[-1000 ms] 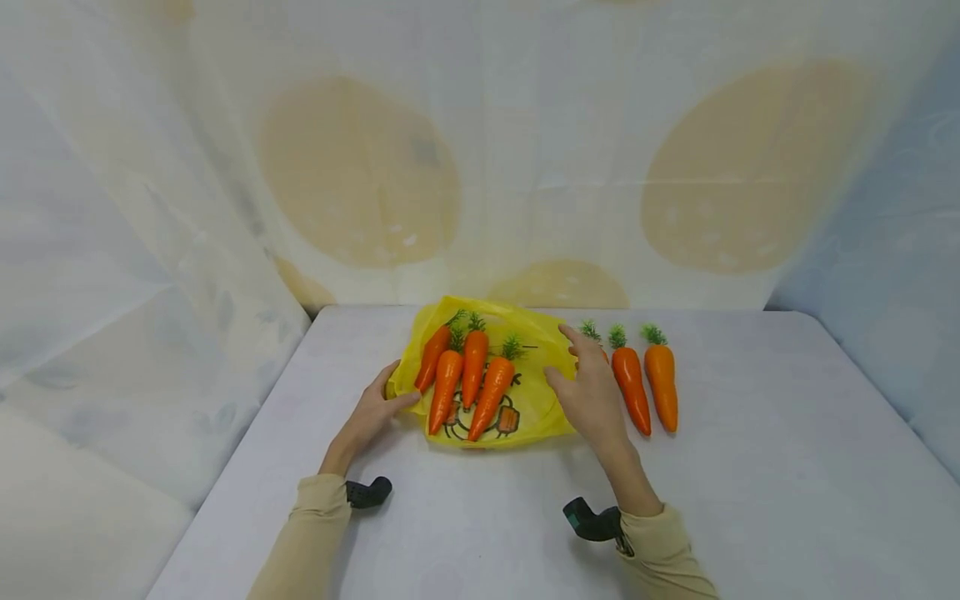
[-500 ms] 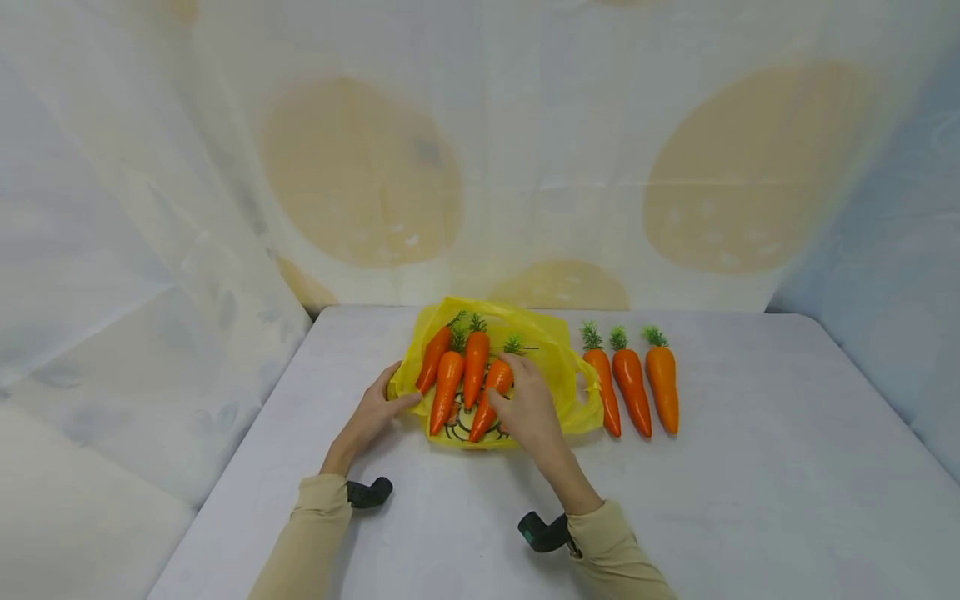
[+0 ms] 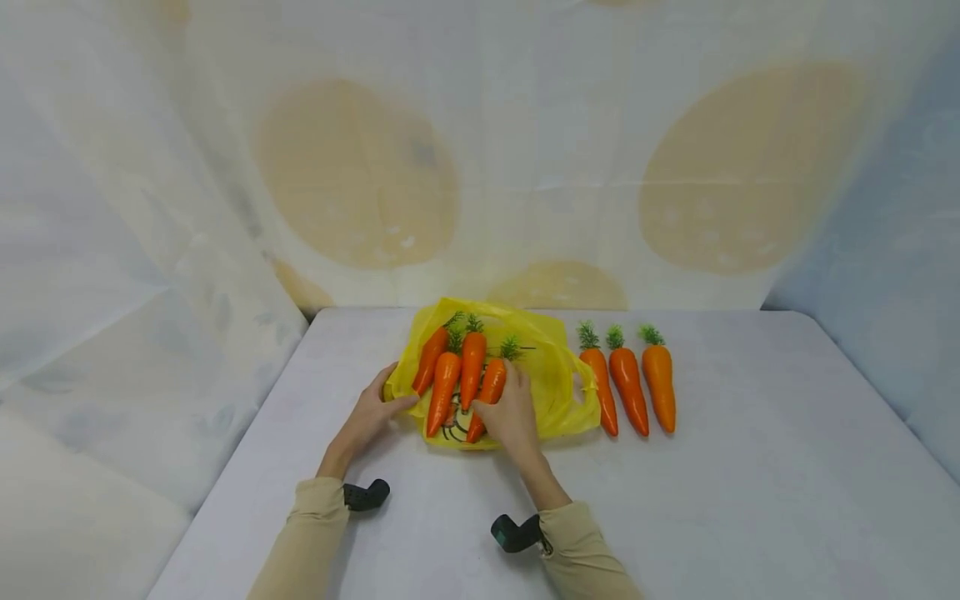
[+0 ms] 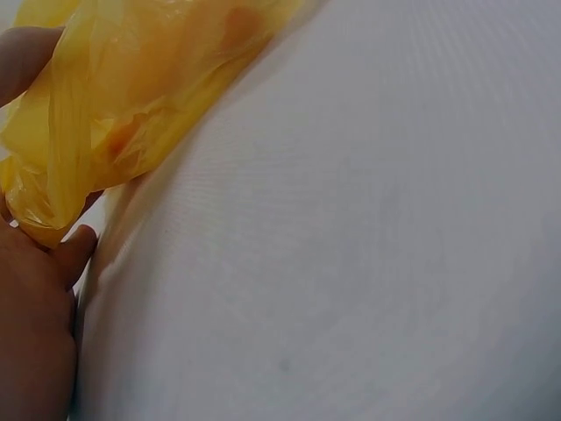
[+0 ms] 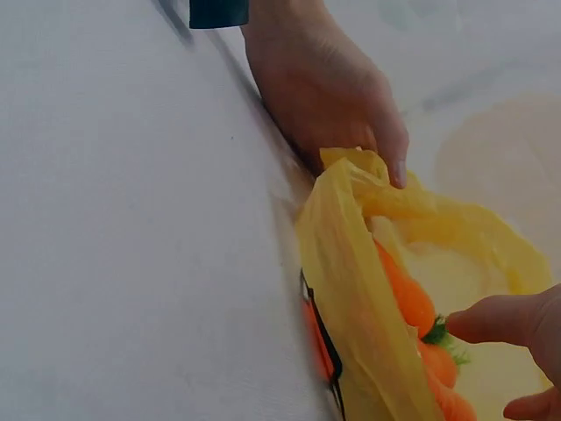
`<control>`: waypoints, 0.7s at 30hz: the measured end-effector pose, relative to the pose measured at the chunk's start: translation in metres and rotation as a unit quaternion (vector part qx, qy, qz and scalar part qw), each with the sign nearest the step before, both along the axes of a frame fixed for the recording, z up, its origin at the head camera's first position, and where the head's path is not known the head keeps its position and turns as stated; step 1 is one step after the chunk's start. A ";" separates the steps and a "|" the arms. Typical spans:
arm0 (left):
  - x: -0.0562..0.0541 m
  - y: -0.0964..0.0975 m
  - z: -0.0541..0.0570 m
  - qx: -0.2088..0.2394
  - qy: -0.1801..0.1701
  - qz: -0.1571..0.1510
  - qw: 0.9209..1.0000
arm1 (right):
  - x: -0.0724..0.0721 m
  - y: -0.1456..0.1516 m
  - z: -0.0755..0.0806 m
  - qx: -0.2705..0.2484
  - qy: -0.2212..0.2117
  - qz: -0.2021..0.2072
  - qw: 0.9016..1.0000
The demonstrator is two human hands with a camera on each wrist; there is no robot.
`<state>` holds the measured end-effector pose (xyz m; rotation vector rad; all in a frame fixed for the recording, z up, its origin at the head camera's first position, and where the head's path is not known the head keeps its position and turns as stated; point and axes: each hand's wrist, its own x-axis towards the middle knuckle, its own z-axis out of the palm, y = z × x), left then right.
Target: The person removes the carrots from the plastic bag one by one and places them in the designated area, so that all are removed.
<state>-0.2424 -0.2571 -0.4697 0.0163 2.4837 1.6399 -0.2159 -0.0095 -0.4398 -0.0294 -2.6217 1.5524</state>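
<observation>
In the head view a yellow plastic bag (image 3: pixel 551 367) lies with its mouth open, several orange carrots (image 3: pixel 444 392) with green tops inside. My left hand (image 3: pixel 369 417) grips the bag's left edge, thumb over the rim; the left wrist view has the crumpled bag (image 4: pixel 114 132) between thumb and fingers. Over the rightmost carrot in the bag (image 3: pixel 492 382) is my right hand (image 3: pixel 513 414), thumb across its lower part and fingertips beside its top. In the right wrist view the right hand's digits (image 5: pixel 500 320) are extended and spread near the carrots.
On the white table (image 3: pixel 750 467), right of the bag, three more carrots (image 3: pixel 628 387) lie side by side, tops toward the back. The bag's right handle overlaps the nearest one. A patterned cloth (image 3: pixel 547 167) hangs behind the table.
My right hand has moved left from the bag's right edge onto the rightmost carrot inside. The bag's right handle now lies loose over a carrot outside. My left hand stays in place.
</observation>
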 end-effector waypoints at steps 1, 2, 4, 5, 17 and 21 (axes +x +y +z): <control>0.001 0.000 0.001 0.002 -0.002 0.000 1.000 | 0.000 -0.002 -0.002 0.001 -0.001 0.000 1.000; 0.002 0.001 0.003 0.003 -0.004 0.000 1.000 | 0.001 -0.004 -0.004 0.003 0.001 -0.001 1.000; 0.004 0.002 0.006 0.003 -0.009 -0.002 1.000 | 0.002 -0.006 -0.008 0.012 0.002 -0.001 1.000; 0.004 0.002 0.007 0.003 -0.010 -0.003 1.000 | 0.003 -0.007 -0.010 0.019 0.005 0.000 1.000; -0.002 -0.002 -0.006 0.013 0.023 -0.003 1.000 | 0.006 -0.006 -0.013 0.050 -0.003 0.023 0.998; 0.000 -0.002 -0.004 0.013 0.028 -0.005 1.000 | 0.005 -0.003 -0.013 0.057 0.003 0.027 0.998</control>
